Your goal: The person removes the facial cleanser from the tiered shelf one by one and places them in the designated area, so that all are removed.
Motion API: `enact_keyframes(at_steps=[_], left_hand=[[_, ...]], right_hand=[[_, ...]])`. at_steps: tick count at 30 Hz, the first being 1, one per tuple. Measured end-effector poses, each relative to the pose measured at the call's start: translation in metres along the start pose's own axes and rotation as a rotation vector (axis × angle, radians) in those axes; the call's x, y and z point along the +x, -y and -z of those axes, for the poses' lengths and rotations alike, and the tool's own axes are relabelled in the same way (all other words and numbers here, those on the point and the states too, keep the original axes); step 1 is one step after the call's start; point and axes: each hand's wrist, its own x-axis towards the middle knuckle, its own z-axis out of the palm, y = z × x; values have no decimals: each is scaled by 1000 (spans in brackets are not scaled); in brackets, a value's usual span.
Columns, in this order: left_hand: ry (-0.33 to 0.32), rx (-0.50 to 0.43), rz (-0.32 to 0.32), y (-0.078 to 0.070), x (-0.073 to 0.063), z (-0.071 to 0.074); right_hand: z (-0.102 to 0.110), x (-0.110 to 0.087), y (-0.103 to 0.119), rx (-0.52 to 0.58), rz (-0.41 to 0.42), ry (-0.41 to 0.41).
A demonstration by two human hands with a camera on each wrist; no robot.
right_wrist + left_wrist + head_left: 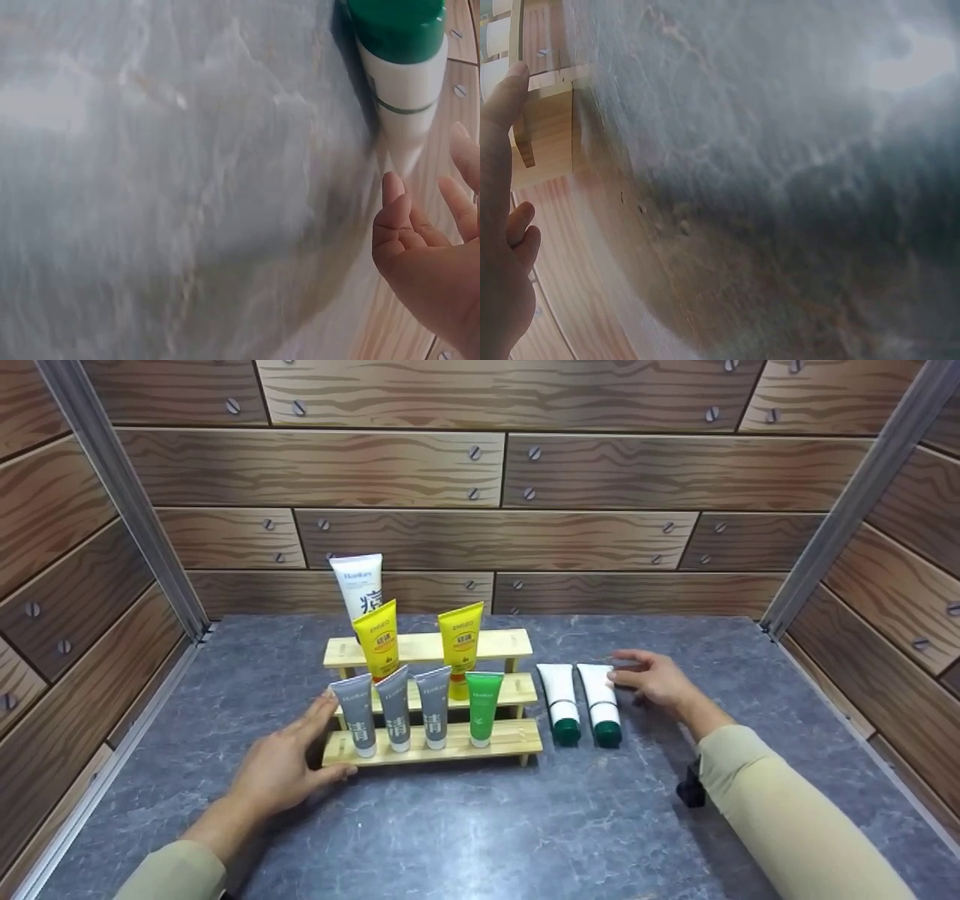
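My left hand [274, 765] is at the left end of a three-step wooden stand [450, 754], its thumb by the bottom step's front edge and its fingers along the side. In the left wrist view the thumb tip overlaps the stand's end [547, 112]. My right hand [660, 682] has its fingertips at the upper, flat end of a white squeeze tube [598, 686] with a dark green cap. The right wrist view shows that tube's green cap [397, 30] and the fingers loosely bent below it. A matching white tube [557, 686] lies to its left.
On the bottom step stand three grey tubes [356, 712] and a green tube [484, 705]. Two yellow tubes [460, 637] stand on the middle step, and a white tube [360, 581] on the top one. Wood-patterned walls [495, 472] surround the grey marbled table [450, 840].
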Motion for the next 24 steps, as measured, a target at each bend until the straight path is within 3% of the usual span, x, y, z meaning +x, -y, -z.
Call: enact_keyframes(at_steps=[4,12,18,24], left_hand=[[-9,-5,-6,0,-1,0],[-36,-8,-28,3,-2,0],[-26,-6,-20,2,-2,0],[-4,-8,-13,1,-1,0]], right_hand=[[11,-6,4,-11,8,-10],[30,-13,26,18,115,-20],[39,-16,60,43,161,-22],[36,-21,107,47,269,-35]])
